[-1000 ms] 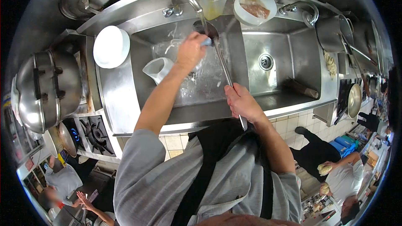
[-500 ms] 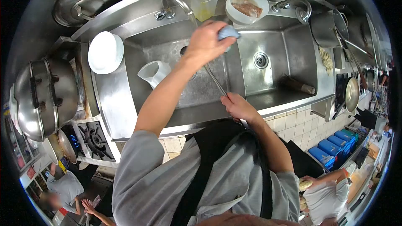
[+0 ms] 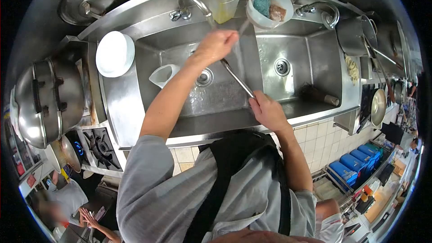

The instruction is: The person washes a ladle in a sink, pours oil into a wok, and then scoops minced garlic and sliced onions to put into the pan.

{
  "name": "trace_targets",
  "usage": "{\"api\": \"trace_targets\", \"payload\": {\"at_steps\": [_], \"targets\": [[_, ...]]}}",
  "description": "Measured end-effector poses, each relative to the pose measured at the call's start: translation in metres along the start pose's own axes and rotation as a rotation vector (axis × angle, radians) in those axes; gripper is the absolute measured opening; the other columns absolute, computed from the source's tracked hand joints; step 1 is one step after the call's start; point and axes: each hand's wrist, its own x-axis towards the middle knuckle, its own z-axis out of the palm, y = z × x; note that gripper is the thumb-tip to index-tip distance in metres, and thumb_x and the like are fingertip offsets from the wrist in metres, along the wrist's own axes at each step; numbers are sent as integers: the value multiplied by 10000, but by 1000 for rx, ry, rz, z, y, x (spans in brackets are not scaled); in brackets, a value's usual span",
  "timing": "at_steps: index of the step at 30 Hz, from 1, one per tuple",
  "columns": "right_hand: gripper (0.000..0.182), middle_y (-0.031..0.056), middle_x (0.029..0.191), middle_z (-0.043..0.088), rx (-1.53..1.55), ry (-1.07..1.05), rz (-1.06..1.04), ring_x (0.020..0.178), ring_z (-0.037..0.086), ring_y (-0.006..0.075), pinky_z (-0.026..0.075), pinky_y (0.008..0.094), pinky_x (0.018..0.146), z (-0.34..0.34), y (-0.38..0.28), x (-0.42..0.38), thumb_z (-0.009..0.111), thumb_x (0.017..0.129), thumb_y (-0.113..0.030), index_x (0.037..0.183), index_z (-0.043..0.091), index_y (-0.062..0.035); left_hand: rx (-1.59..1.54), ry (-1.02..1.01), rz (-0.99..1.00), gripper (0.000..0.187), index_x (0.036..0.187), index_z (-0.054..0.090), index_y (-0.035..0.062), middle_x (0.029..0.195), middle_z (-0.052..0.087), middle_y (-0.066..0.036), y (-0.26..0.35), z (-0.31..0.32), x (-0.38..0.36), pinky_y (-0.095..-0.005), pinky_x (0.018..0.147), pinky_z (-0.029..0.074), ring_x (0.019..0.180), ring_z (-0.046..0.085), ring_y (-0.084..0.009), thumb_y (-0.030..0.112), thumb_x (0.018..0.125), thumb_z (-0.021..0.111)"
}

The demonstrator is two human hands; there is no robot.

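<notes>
My left hand is closed under the left tap, over the left sink basin; what its fingers hold is hidden. A long metal handle runs from beneath it down to my right hand, which grips the handle's lower end near the front rim. The handle's upper end is out of sight. Behind my left hand, a white container at the back rim holds a teal sponge and a brownish pad. A soap bottle stands beside it.
A white jug lies in the left basin. White plates or bowls are stacked on the left drainboard. In the right basin lies a brush-like tool. Pots stand at both sides; other people are at lower left, lower right and far right.
The blue-green sponge has left my left hand, and a teal sponge now shows in the white container. My right hand has moved right with the handle. The co-worker at lower right has shifted mostly out of sight.
</notes>
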Motion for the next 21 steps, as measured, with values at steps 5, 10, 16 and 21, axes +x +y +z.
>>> {"api": "trace_targets", "payload": {"at_steps": [5, 10, 16, 21], "targets": [[200, 180, 899, 683, -176, 137, -108, 714, 671, 394, 559, 472, 616, -20, -6, 10, 586, 926, -212, 1051, 571, -57, 183, -93, -184, 462, 1167, 669, 92, 1140, 673, -169, -36, -20, -4, -413, 940, 472, 1077, 624, -363, 455, 995, 440], [236, 150, 926, 687, -359, 130, -128, 714, 685, 366, 570, 443, 612, -31, -6, 25, 601, 918, -217, 1092, 618, -58, 282, -214, -209, 508, 1208, 627, 89, 1225, 634, -162, -30, -11, 15, -414, 963, 449, 1138, 588, -358, 490, 995, 400], [249, 140, 886, 674, -361, 242, -152, 681, 680, 345, 561, 423, 585, -43, 7, 24, 625, 907, -199, 1111, 620, -56, 84, -86, 38, 467, 1148, 612, 87, 1114, 651, -162, -22, -20, 33, -439, 947, 452, 1071, 593, -366, 444, 1005, 348], [231, 137, 842, 653, -310, 266, -175, 651, 664, 342, 547, 418, 566, -39, 18, 14, 647, 893, -171, 1083, 619, -42, 167, -60, 453, 518, 1198, 608, 63, 1046, 656, -138, -35, 6, 31, -423, 921, 454, 997, 616, -310, 466, 1039, 324]]}}
